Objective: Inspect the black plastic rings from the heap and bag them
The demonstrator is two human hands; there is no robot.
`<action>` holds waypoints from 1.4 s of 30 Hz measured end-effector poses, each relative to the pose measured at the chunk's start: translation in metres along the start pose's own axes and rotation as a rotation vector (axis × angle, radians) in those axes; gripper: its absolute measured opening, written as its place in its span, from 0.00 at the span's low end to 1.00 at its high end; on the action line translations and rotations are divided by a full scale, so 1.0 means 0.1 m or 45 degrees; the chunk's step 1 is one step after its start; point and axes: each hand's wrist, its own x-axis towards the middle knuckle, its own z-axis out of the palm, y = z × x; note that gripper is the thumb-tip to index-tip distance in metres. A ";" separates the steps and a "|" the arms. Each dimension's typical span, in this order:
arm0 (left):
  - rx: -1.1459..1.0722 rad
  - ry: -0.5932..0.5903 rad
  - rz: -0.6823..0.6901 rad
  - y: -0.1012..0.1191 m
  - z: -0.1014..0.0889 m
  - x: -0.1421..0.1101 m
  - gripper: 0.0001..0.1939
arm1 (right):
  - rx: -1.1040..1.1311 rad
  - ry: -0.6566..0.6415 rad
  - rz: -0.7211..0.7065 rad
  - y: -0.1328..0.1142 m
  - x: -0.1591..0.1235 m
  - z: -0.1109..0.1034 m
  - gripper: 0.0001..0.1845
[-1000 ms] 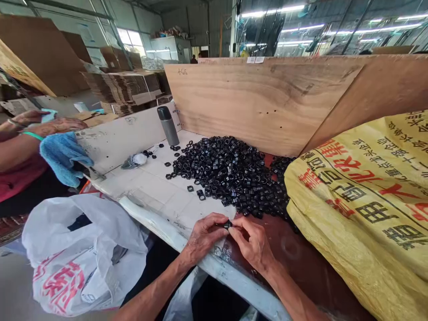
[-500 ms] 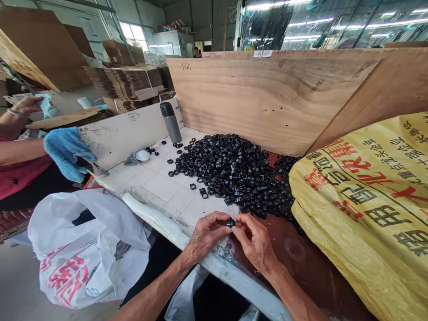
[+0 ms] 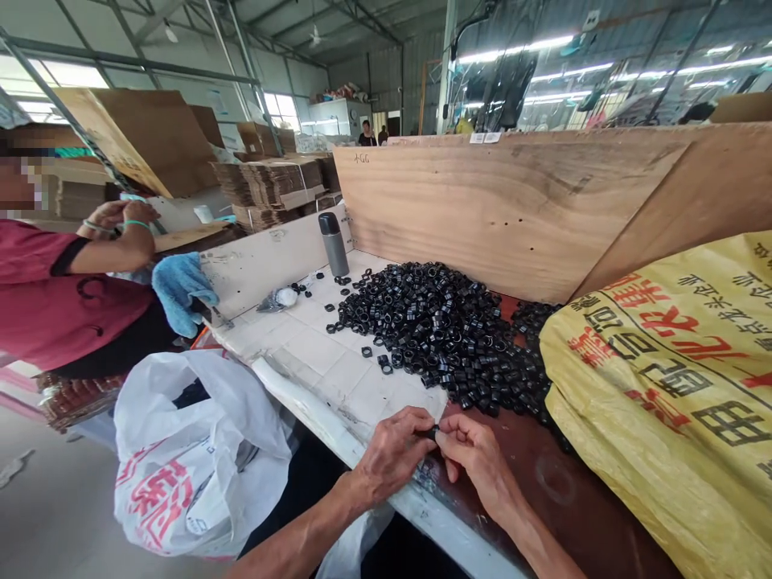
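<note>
Above the table's front edge, my left hand [image 3: 395, 450] and my right hand [image 3: 474, 450] meet, both closed. Between their fingertips is a small black plastic ring [image 3: 432, 433], mostly covered by the fingers. Thumb and fingers of each hand pinch it from opposite sides. Just beyond my hands spreads a large pile of black plastic rings [image 3: 434, 322], with several loose ones on the white tabletop [image 3: 314, 362] at its left side. Part of the table under my right hand is dark red-brown.
A yellow printed sack [image 3: 651, 386] bulges at the right. A grey flask [image 3: 334, 245] stands at the back, near a small clear bag [image 3: 277, 300]. Wooden boards [image 3: 470, 209] wall the far side. At left are a white plastic bag [image 3: 199, 450], a blue towel [image 3: 181, 291] and a co-worker [image 3: 72, 281].
My view has swung left and up, so everything sits lower and farther right. My fingers have closed further over the black ring. More of the co-worker shows, both hands now together.
</note>
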 end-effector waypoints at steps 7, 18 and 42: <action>0.009 -0.581 -0.245 0.37 -0.41 -0.32 0.13 | -0.171 0.198 -0.093 -0.15 0.03 -0.20 0.18; 1.028 0.277 -0.236 -0.91 -0.73 0.63 0.59 | -0.887 0.849 -0.482 0.33 0.26 -0.51 0.16; 0.647 0.106 -0.245 -0.21 0.09 0.17 0.17 | -1.126 -0.019 -0.441 -0.02 -0.07 -0.38 0.09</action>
